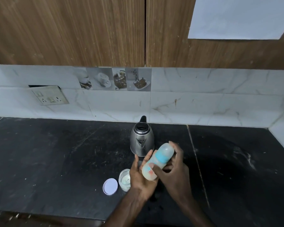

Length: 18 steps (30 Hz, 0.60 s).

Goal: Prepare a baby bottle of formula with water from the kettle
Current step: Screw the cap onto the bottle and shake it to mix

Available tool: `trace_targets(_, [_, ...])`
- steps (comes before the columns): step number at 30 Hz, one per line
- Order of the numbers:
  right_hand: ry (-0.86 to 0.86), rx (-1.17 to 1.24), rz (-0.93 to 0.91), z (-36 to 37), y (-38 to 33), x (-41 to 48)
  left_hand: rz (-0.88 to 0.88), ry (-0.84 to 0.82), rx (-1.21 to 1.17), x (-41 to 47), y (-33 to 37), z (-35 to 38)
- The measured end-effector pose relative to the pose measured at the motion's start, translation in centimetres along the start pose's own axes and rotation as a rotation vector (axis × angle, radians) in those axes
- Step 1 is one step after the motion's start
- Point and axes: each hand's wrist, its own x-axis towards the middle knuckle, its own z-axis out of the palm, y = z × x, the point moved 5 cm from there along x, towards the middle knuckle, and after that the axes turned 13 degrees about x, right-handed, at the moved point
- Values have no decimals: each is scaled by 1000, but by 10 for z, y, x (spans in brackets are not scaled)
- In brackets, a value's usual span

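Now R hand point(174, 172) grips bottle point(163, 156).

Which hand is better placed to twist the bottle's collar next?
Probably right: the right hand wraps the baby bottle at its blue collar, while the left hand cradles its base.
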Motion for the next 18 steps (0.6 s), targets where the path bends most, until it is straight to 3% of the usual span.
trace_targets(2, [91,17,-45,-11,-9,3,3,-3,16,-1,1,-2])
trace_targets(5, [472,337,-96,-35,-23,14,37,23,60,-3,7,-9])
trace_targets(6, [481,355,-88,-33,-23,13,39,24,56,-4,8,-9])
trace_targets(9, [79,117,41,-2,-9,1,21,15,-7,-7,6,-9])
trace_targets(10, [15,71,48,1,-5,-4,23,7,-18,-8,5,-10])
trace_targets(12, [156,116,0,-14,-12,3,35,15,27,-9,8,-12])
trace_targets(14, [431,342,-29,-33,-20,13,45,16,60,-9,11,-15])
trace_targets(15, [488,420,-28,-36,-20,14,48,21,61,-10,11,-16])
trace_targets(16, [465,415,-3,-32,-20,13,46,27,56,-10,11,-17])
trace_targets(18, [192,205,91,-14,-15,7,32,27,34,-11,7,-15])
